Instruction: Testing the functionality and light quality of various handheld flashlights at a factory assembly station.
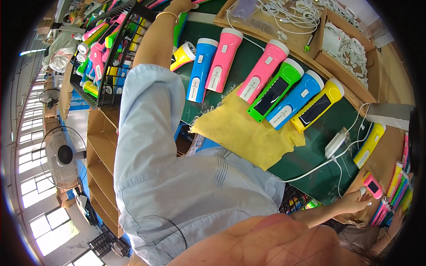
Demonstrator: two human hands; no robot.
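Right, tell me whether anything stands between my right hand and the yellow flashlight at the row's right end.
Yes: a white cable and a white block lie on the green table between your right hand and the yellow flashlight. They look low enough to reach over.

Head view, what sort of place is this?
Probably a flashlight assembly workshop: flashlights stand out in rows on a green bench, beside a crate full of more and heaped white cables.

Print [281, 116] on white panels [215, 78] of the flashlights [227, 55] is too small to read
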